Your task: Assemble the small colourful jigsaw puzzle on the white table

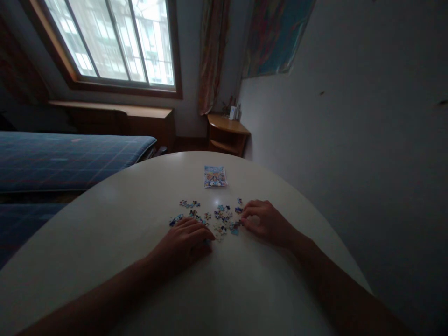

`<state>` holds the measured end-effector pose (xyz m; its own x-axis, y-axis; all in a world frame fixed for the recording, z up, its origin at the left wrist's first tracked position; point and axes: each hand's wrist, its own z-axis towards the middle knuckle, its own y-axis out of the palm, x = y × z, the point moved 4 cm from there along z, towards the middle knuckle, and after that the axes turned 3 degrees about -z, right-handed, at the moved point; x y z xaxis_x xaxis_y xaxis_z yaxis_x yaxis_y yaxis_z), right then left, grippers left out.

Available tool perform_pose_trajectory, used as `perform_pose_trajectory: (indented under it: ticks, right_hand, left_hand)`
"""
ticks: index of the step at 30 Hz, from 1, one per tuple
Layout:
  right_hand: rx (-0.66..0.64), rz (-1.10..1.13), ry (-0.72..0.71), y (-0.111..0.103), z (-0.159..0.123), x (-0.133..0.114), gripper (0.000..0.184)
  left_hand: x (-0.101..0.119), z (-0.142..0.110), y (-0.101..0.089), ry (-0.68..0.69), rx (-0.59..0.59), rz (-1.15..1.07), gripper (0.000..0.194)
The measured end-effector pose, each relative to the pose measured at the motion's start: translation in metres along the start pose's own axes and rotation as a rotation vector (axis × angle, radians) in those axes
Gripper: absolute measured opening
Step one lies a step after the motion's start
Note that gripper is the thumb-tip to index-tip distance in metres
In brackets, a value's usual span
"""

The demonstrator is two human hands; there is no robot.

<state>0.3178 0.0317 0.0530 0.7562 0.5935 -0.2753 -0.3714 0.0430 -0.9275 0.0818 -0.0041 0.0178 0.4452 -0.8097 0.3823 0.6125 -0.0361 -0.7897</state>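
Small jigsaw puzzle pieces point(223, 214) lie scattered on a round white table point(140, 186), in blue, dark and pale colours. My left hand point(189, 238) rests palm down at the near left of the pieces, its fingers loosely stretched over some of them; what lies under the palm is hidden. At the right edge of the scatter, my right hand point(268, 221) has thumb and forefinger curved into a ring, with their tips at a puzzle piece point(238, 223). A picture packet point(215, 177) with a blue cartoon design lies flat beyond the pieces.
A bed with a blue checked mattress point(70, 158) stands to the left, beyond the table. A wooden corner cabinet point(227, 128) and a desk point(140, 111) are at the back under the window point(115, 42). The wall point(350, 116) runs close along the right.
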Motion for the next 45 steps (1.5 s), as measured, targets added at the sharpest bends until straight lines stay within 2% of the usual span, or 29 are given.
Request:
perform_pose_trajectory:
  ticks: [4,8,13,18,26,31,35,40,45]
  right_hand:
    - [-0.072,0.012,-0.029,-0.004,-0.004,-0.001,0.011]
    - [-0.042,0.035,0.004,-0.008,-0.006,0.006,0.01]
    - [-0.067,-0.002,0.018,-0.004,-0.005,0.014,0.019]
    - [-0.067,-0.073,-0.007,0.001,-0.003,0.016,0.015]
    - [-0.028,-0.291,-0.007,0.01,0.006,0.007,0.015]
    - [0.035,-0.271,-0.017,0.017,0.009,0.01,0.017]
    - [0.068,-0.211,0.007,0.017,0.006,0.013,0.009]
    - [0.116,-0.123,0.036,0.019,0.004,-0.001,0.015]
    - [0.08,-0.074,0.023,0.025,0.003,-0.022,0.018]
  left_hand:
    - [-0.001,0.0,0.0,-0.03,-0.002,0.019,0.012]
    - [0.004,0.003,-0.002,-0.011,-0.003,-0.003,0.015]
    - [0.008,0.001,0.002,0.015,-0.134,0.036,0.037]
    - [0.013,0.002,0.0,0.042,-0.163,0.073,0.033]
    - [0.016,0.004,0.003,0.116,-0.087,0.161,0.011]
    - [0.023,0.006,0.001,0.198,0.018,0.206,0.011]
    - [0.029,0.007,-0.002,0.235,0.04,0.262,0.011]
    - [0.029,0.009,-0.006,0.23,0.067,0.282,0.012]
    - [0.017,0.013,-0.006,0.126,0.136,0.241,0.011]
